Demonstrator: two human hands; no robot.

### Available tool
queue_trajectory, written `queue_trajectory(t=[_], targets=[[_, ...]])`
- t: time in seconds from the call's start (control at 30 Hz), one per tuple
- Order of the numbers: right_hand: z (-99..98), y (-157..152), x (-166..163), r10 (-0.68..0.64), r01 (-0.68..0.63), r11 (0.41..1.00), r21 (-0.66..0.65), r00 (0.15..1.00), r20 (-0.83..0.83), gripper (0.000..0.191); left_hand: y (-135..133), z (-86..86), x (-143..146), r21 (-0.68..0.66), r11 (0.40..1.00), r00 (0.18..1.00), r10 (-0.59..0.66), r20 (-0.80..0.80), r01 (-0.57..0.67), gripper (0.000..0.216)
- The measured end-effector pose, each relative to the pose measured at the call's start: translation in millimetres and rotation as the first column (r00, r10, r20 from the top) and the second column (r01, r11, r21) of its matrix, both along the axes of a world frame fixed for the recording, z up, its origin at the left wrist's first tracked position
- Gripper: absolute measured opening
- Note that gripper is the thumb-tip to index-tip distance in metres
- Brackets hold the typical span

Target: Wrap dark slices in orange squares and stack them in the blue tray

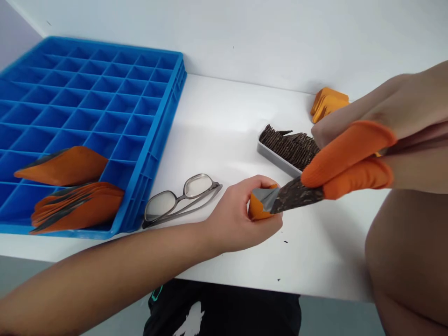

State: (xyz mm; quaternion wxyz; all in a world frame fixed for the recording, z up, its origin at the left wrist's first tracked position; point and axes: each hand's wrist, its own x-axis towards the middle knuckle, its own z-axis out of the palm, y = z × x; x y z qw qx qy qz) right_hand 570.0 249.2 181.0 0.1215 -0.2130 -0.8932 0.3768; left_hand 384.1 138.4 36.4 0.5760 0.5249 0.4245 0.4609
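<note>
Pinched in the curled fingers of my left hand is a small orange pouch with a silvery inner lining, its mouth facing right. My right hand wears orange finger cots on two fingertips, which press together on a thin dark brown slab. The slab's left end lies at the pouch's mouth, against the silvery lining; how far it reaches inside is hidden. Just behind the hands, a grey open tin holds a row of similar dark slabs standing on edge, partly covered by my right hand.
To the left stands a blue divided crate, with several filled-looking orange pouches in its near compartments. Eyeglasses lie between crate and left hand. A stack of flat orange pouches rests at the back wall. Dark crumbs dot the white table.
</note>
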Motion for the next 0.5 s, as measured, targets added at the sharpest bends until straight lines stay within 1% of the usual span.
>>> queue_trajectory(t=[0.03, 0.13, 0.23, 0.37, 0.5], targets=[[-1.3, 1, -5, 0.057, -0.057, 0.998, -0.007, 0.998, 0.006, 0.009, 0, -0.1, 0, 0.002, 1.000, 1.000, -0.004, -0.008, 0.004, 0.027], [-7.9, 9, -8, 0.132, -0.131, 0.991, -0.010, 0.991, 0.018, 0.009, 0, 0.8, -1, 0.058, 0.998, 1.000, 0.000, -0.009, 0.001, 0.037], [-12.5, 14, -4, 0.130, -0.130, 0.991, 0.011, 0.992, -0.001, 0.008, 2, 3.2, -1, 0.080, 0.997, 0.999, -0.001, 0.034, -0.002, 0.043], [-13.6, 17, -1, 0.118, -0.118, 0.993, 0.025, 0.993, 0.016, 0.007, 2, 4.6, 0, -0.004, 1.000, 0.994, 0.021, 0.104, -0.021, 0.042], [-14.3, 18, 1, 0.104, -0.111, 0.989, 0.094, 0.992, 0.074, 0.011, 1, 3.6, 1, -0.108, 0.994, 0.990, 0.007, 0.141, 0.008, 0.047]])
